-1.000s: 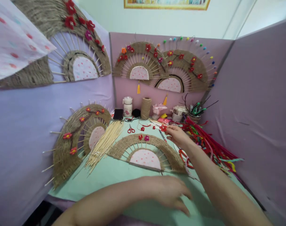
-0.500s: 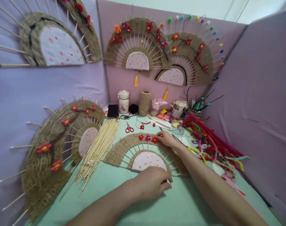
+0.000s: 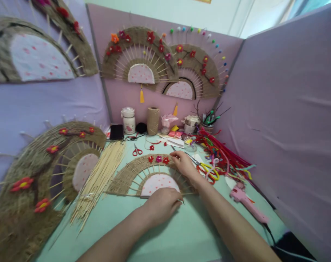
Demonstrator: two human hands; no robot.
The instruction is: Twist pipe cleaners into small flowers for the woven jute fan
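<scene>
A half-round woven twine fan [image 3: 124, 178] lies on the green table, with thin stick ribs and a white, pink-spotted centre [image 3: 158, 183]. Two red flowers and a magenta flower [image 3: 158, 159] sit in a row on its upper band. My right hand [image 3: 184, 165] is at that band, just right of the flowers, its thumb and fingers closed on the fan's rim. Across the fan's lower edge lies my left hand [image 3: 162, 205], fingers curled at the base sticks; its grip is partly hidden.
A bundle of thin sticks [image 3: 102, 174] lies left, near small red scissors [image 3: 137, 150]. Yellow-handled scissors [image 3: 209, 171], pipe cleaners [image 3: 222, 149] and a corded pink glue gun [image 3: 248, 205] are at right. Behind stand a white bottle [image 3: 128, 122] and a twine roll [image 3: 153, 122].
The view has swung to the right, bringing the whole pink glue gun into sight. Both hands stay at the fan; the left fingers look closer together.
</scene>
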